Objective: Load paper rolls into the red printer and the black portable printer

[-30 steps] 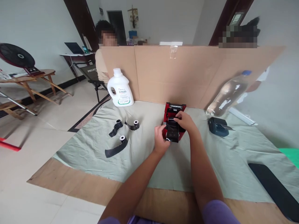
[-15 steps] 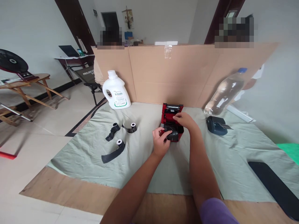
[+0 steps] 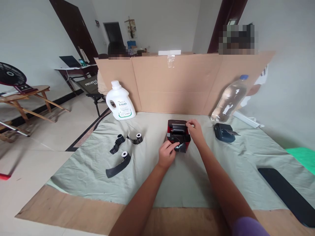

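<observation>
A small red and black receipt printer (image 3: 168, 131) stands on the cloth in front of me, its lid (image 3: 177, 123) partly lowered. A glossy black paper strip (image 3: 181, 148) hangs out over its front. My left hand (image 3: 166, 154) pinches this strip at the printer's front left, fingers stretched over it. At the lid's right edge, my right hand (image 3: 196, 131) grips with thumb and fingertips. The roll inside is mostly hidden by the lid. To the left lie three partly unrolled black paper rolls, the nearest roll (image 3: 119, 167) with a long tail.
A white detergent bottle (image 3: 121, 101) stands at the back left before a cardboard screen (image 3: 172, 87). On the right are a clear bottle (image 3: 230, 100), a dark blue device (image 3: 224, 132) and a black slab (image 3: 285, 193). Two people sit behind the screen.
The printer's lid has come forward and down from its upright position. My right hand has moved from inside the printer to the lid's right edge. My left hand stays at the front.
</observation>
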A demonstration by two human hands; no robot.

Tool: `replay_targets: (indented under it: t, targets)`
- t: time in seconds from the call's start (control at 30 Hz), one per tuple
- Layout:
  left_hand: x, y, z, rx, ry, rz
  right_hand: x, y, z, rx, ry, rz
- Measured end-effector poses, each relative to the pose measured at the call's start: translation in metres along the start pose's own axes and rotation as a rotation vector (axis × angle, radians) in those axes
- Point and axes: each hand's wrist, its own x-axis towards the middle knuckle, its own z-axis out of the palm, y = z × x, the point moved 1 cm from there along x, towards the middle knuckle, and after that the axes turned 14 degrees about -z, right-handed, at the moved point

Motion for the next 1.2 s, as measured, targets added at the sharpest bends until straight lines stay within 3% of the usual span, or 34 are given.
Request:
replay_targets:
  t: [0.13,0.3,0.37,0.43,0.47,0.53,0.6,0.93,1.2]
  targets:
    - [-0.001,0.003,0.000,0.005,0.014,0.039,-0.031,0.010,0.000,0.180,-0.048,0.108]
    - [0.005,0.003,-0.005,-0.022,0.033,0.014,-0.039,0.019,0.010,0.426,-0.058,0.208]
    - [0.019,0.000,-0.010,-0.072,0.089,-0.160,-0.040,0.021,0.014,0.465,-0.043,0.215]
    - [0.038,-0.005,-0.013,-0.174,0.121,-0.460,-0.041,0.024,0.018,0.547,-0.010,0.212]
    - [0.048,-0.008,-0.014,-0.243,0.080,-0.621,-0.042,0.025,0.020,0.599,0.017,0.212]
    - [0.064,-0.014,-0.011,-0.387,-0.109,-0.885,-0.044,0.027,0.023,0.695,0.072,0.215]
    - [0.073,-0.017,-0.008,-0.490,-0.281,-1.022,-0.046,0.028,0.025,0.764,0.110,0.218]
    - [0.074,-0.023,-0.011,-0.603,-0.418,-1.118,-0.052,0.042,0.034,0.832,0.142,0.209]
    - [0.074,-0.020,-0.002,-0.558,-0.305,-1.156,-0.048,0.038,0.031,0.835,0.161,0.280]
